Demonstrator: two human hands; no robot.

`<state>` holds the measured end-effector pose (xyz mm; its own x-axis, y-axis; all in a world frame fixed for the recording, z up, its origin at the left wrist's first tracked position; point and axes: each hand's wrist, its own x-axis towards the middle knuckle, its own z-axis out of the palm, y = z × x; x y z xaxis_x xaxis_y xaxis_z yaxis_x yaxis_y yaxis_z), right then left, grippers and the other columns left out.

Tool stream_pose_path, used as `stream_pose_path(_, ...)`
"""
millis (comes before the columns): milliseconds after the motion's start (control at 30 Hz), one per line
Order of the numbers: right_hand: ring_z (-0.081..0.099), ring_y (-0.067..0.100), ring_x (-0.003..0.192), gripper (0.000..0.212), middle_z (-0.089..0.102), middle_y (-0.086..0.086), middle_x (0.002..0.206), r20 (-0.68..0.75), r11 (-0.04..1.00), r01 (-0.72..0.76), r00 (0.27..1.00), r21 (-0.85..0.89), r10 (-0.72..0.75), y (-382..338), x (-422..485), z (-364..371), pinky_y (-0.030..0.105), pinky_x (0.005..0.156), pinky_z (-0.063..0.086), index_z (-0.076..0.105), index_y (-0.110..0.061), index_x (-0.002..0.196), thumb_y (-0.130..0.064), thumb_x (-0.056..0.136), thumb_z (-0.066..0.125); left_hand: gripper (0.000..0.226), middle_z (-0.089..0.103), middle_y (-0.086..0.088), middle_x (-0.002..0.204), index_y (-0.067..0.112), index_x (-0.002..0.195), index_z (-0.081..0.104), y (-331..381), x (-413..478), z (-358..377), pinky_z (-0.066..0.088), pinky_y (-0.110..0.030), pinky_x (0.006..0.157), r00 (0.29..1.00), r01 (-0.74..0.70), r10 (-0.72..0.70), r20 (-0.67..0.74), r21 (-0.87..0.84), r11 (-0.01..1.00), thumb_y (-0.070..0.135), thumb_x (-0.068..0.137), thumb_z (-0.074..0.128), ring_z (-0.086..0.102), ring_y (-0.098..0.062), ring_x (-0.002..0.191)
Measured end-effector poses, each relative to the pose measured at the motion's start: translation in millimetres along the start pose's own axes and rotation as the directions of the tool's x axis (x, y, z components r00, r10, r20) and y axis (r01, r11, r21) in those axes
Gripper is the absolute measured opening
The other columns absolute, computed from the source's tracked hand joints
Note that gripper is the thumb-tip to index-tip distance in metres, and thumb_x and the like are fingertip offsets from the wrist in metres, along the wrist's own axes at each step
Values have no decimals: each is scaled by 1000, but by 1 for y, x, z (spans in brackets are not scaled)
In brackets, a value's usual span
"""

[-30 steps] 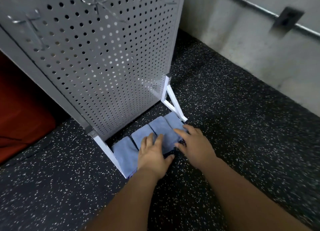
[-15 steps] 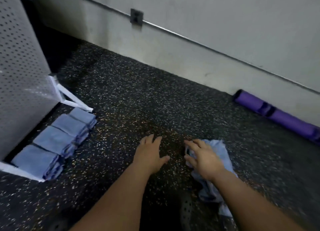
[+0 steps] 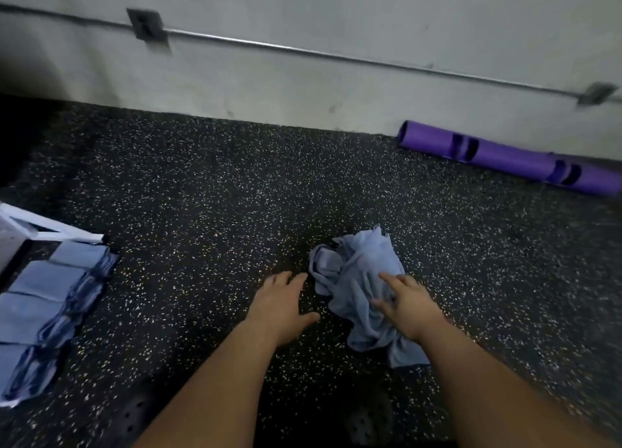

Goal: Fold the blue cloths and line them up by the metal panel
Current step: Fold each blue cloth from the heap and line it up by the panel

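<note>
My right hand (image 3: 409, 308), fingers spread, pins the crumpled cloth (image 3: 356, 279) for flattening; my left hand (image 3: 281, 301), flat and empty, is just beside it.

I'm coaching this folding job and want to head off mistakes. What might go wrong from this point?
1. The crumpled cloth is badly bunched under the right hand; folded without being spread flat first, it would likely come out lumpy and mismatch the folded row.
2. The left hand is off the cloth; a one-handed pull may just drag it across the floor.
</note>
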<state>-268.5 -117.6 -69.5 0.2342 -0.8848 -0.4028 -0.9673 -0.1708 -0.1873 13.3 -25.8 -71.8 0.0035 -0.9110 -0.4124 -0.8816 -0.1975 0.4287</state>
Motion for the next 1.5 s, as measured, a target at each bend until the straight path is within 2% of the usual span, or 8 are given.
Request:
stream_pose_path(100, 34, 37, 150, 75, 40, 8, 160, 66, 996, -72, 995, 48, 69, 36, 22, 33, 46, 122, 37, 31, -39, 163, -64, 98, 57, 97, 16, -3, 176, 30, 169, 15, 14, 26, 24, 25, -48, 129, 997, -18, 17, 74, 6, 1000, 66, 95, 66, 15, -31, 160)
stream_pose_path(233, 46, 35, 141, 68, 43, 7, 159, 96, 994, -107, 990, 22, 104, 53, 43, 61, 44, 120, 37, 38, -39, 161, -60, 99, 56, 96, 18, -2, 175, 29, 169, 16, 28, 66, 47, 27, -46, 128, 990, -51, 50, 132, 6, 999, 63, 95, 67, 17, -30, 159)
stream_pose_path(367, 30, 32, 152, 61, 35, 2, 166, 121, 996, -51, 991, -67, 59, 51, 54, 85, 47, 127, 25, 38, -47, 159, -58, 101, 57, 97, 20, -3, 174, 31, 169, 15, 29, 91, 70, 29, -47, 127, 985, -38, 40, 169, -14, 999, 62, 94, 68, 20, -31, 158)
stream_pose_path(500, 22, 33, 154, 63, 29, -3, 169, 195, 998, -24, 980, -66, 37, 42, 63, 111, 51, 124, 30, 39, -50, 156, -63, 97, 58, 98, 24, -2, 172, 32, 168, 16, 27, 102, 88, 31, -47, 126, 982, -20, 21, 186, -10, 1000, 63, 93, 70, 23, -31, 157)
stream_pose_path(700, 25, 31, 151, 64, 39, -3, 160, 241, 994, -34, 969, -105, 59, 29, 69, 127, 50, 119, 34, 43, -28, 153, -57, 98, 60, 97, 24, 1, 172, 32, 168, 18, 28, 103, 96, 32, -47, 126, 985, -20, 22, 168, -14, 1000, 62, 92, 71, 23, -29, 156)
stream_pose_path(1133, 55, 25, 136, 53, 49, -6, 159, -103, 985, 59, 994, 160, -42, 10, 28, -21, 40, 113, 47, 53, -26, 154, -15, 102, 51, 96, 33, 2, 167, 30, 167, 25, 57, 61, -7, 33, -46, 126, 992, -112, 108, -69, -45, 993, 54, 91, 77, 30, -28, 152)
stream_pose_path(1367, 65, 21, 119, 36, 64, -6, 142, -399, 934, 284, 899, 218, -181, -25, -49, -126, 39, 104, 53, 66, -22, 140, -20, 106, 56, 95, 35, 2, 167, 32, 168, 25, 83, -18, -81, 30, -44, 128, 956, -187, 172, -238, -41, 982, 52, 92, 78, 31, -28, 154)
stream_pose_path(1500, 66, 17, 118, 46, 64, -8, 143, -514, 886, 372, 836, 276, -190, -54, -92, -175, 30, 105, 48, 67, -27, 142, -10, 99, 63, 88, 37, 2, 167, 32, 167, 28, 89, -71, -120, 31, -45, 127, 916, -237, 202, -348, -60, 970, 48, 95, 76, 33, -26, 153)
